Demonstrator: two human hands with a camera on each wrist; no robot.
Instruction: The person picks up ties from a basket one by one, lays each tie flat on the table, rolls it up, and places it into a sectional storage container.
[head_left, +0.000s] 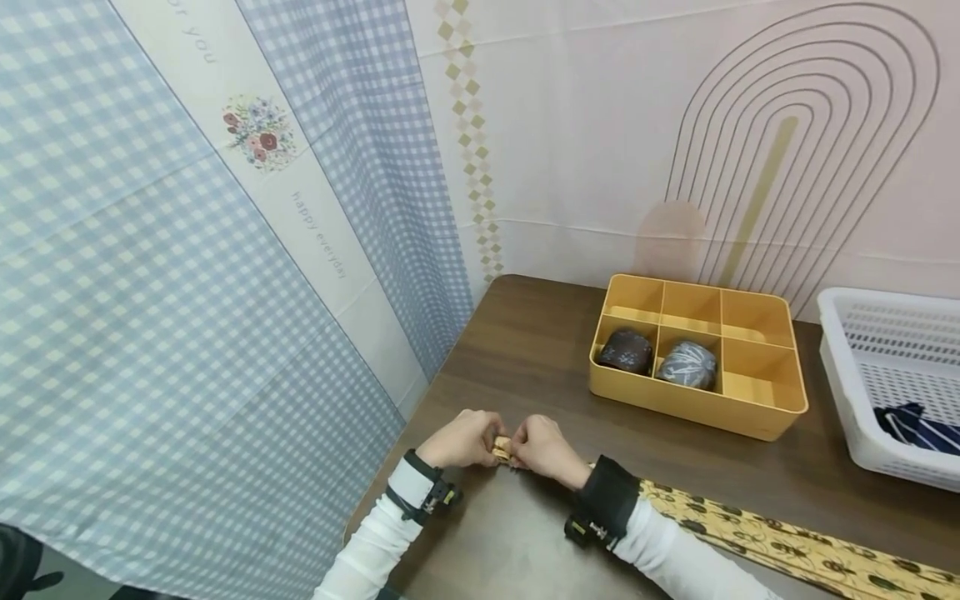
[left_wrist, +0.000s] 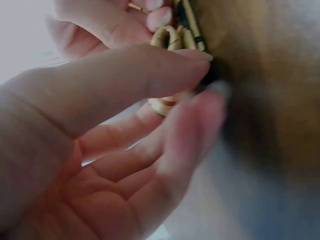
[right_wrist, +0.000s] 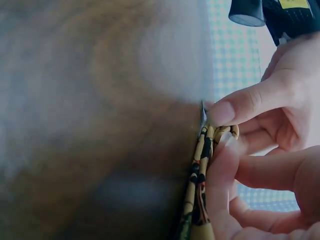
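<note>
A dark brown wooden tabletop fills the lower right, its near-left corner rounded. Behind it hangs a pale pink backdrop printed with nested arch lines, one gold bar and a vertical strip of olive diamonds. To the left a blue-and-white gingham cloth drapes down to the tabletop's edge, crossed by a cream band bearing a small flower bouquet and faint script. Creases run across both cloths. The light is soft and even, with weak shadows.
</note>
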